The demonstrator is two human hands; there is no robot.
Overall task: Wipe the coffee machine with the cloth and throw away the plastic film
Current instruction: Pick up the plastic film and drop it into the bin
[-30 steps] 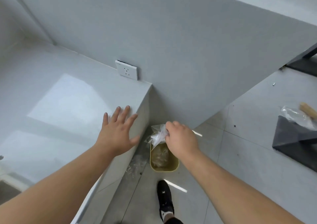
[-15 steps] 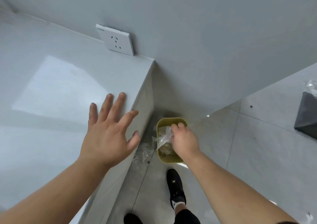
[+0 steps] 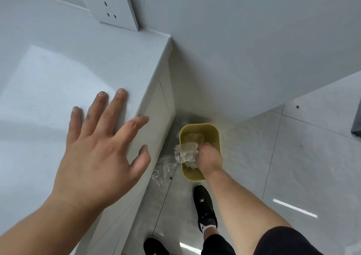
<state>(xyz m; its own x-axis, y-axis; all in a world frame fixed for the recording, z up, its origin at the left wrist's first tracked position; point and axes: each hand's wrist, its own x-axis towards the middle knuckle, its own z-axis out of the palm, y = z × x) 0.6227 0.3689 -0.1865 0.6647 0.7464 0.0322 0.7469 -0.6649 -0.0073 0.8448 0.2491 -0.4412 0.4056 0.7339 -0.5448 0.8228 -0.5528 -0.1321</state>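
My right hand reaches down inside the yellow waste bin on the floor, closed on a crumpled wad of clear plastic film that sits at the bin's left rim. More clear film lies deeper in the bin. My left hand hovers flat over the white countertop near its right edge, fingers spread and empty. The coffee machine and the cloth are out of view.
Another scrap of clear film lies on the floor between the bin and the white cabinet side. A white wall socket sits above the counter. My black shoes stand just behind the bin on grey tiles.
My right hand has gone down from above the bin into it, carrying the film. The view has tipped down and closer. My left hand stays over the counter edge.
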